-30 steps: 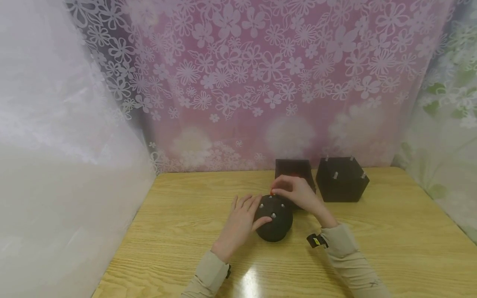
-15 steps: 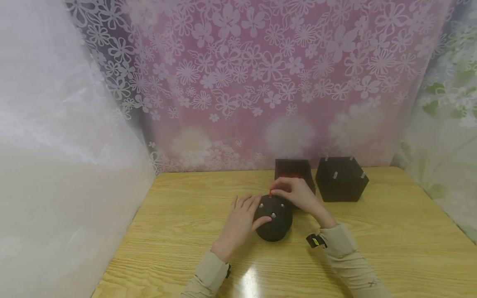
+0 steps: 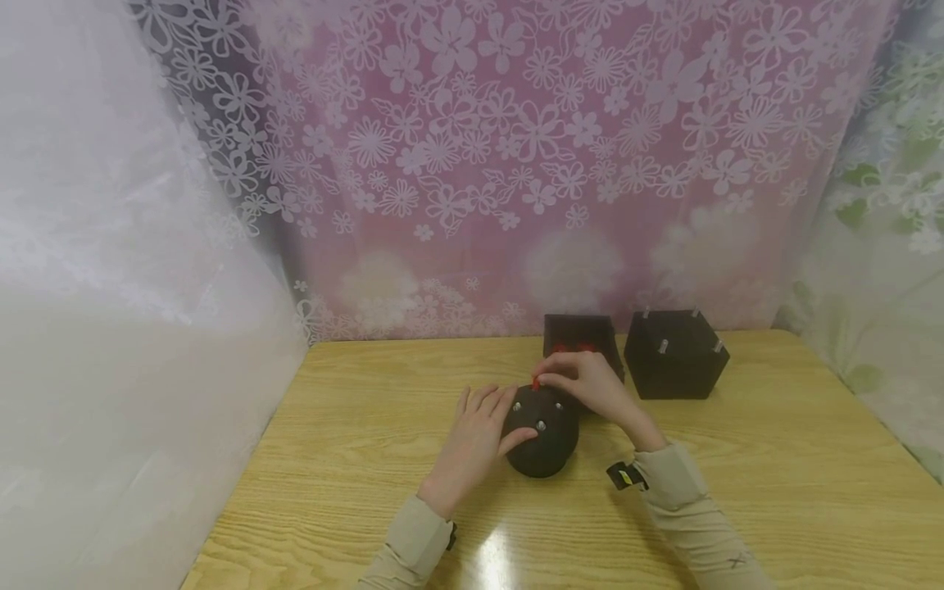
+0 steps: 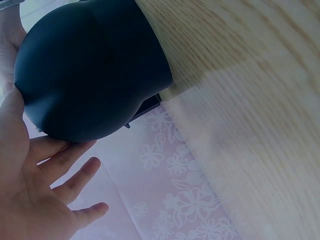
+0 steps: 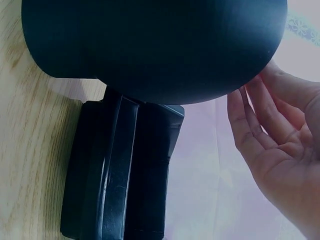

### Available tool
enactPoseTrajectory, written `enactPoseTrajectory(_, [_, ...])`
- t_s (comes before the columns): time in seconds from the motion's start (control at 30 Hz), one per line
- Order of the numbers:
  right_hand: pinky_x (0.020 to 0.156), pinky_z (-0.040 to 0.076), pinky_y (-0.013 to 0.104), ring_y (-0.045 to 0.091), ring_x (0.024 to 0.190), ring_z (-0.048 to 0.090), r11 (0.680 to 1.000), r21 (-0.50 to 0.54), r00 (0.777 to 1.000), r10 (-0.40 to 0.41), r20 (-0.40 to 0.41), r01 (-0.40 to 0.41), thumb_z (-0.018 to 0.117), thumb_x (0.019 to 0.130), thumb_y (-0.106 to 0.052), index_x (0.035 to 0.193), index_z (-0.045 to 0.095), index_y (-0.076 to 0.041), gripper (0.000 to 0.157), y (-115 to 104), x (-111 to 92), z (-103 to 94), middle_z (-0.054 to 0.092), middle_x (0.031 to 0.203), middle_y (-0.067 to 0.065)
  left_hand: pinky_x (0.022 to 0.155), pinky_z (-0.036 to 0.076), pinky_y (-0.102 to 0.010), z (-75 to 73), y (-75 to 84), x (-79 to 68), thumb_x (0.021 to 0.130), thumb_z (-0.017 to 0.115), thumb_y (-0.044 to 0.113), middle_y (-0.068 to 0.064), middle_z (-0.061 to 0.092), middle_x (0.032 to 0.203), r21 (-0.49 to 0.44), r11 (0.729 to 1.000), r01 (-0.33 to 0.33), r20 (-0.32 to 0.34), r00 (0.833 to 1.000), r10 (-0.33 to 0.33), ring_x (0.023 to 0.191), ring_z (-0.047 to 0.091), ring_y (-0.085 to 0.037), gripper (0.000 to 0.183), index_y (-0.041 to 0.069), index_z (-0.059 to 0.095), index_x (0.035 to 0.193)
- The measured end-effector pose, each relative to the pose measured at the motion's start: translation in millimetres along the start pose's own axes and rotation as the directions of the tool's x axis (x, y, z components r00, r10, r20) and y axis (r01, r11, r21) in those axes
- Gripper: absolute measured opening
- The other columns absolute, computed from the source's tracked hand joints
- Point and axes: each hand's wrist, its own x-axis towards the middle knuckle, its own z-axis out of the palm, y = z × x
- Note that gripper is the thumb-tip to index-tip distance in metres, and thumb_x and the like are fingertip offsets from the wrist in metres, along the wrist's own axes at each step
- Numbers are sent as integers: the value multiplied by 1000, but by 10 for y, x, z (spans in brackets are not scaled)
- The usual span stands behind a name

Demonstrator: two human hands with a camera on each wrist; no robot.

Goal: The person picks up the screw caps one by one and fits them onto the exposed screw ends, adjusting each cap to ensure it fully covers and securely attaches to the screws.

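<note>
A black rounded dome stands on the table, with small metal studs on its top. My left hand rests on its left side with fairly straight fingers, the thumb lying over the front near one stud. In the left wrist view this hand has spread fingers, some of them touching the dome. At the dome's far side, my right hand pinches a small red piece, upright at the far stud's place; the stud itself is hidden. The right wrist view shows the right hand at the dome's edge, its fingertips mostly hidden.
Behind the right hand is an open black box with red pieces inside. To its right stands a black angular block with several metal pegs on top. A floral curtain hangs behind the wooden table.
The red piece in my right fingers has come down over the far stud, which was visible earlier. The right hand shifted slightly; the left hand and dome have stayed nearly still.
</note>
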Motion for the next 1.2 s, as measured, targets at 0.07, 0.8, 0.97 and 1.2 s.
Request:
enactPoseTrajectory(0.07, [72,51,26,1,82,60,1000,-4,1000,-10,9,10,64,86,-33,92,70,-27,11,-8,2,-5,65,90,-18,112,18,-50,-4,2,-1,88,33,64,-5,49,135,-1,1000,1,5,1000,-1,130,37,-23,73,12,41,139])
enactPoseTrajectory(0.8, [69,50,25,1,76,60,999,19,997,-34,71,33,64,85,-35,93,68,-28,11,-37,-19,-20,64,91,-18,112,19,-49,7,0,0,87,33,65,-3,49,135,25,1000,1,-8,1000,-1,129,38,-22,74,12,43,138])
enactPoseTrajectory(0.97, [67,50,23,1,79,59,998,0,995,-67,74,67,64,86,-34,96,68,-27,13,-41,-17,-35,65,93,-17,111,19,-49,5,1,1,88,35,64,-3,49,135,22,1000,-4,-15,1000,4,129,37,-22,73,12,43,138])
enactPoseTrajectory(1.2, [71,50,25,3,84,60,997,-4,995,-74,65,75,60,89,-33,98,67,-31,12,-36,-21,-51,65,95,-15,112,17,-49,-7,8,1,87,35,64,-3,49,135,10,1000,0,-2,1000,0,129,38,-23,74,11,42,138])
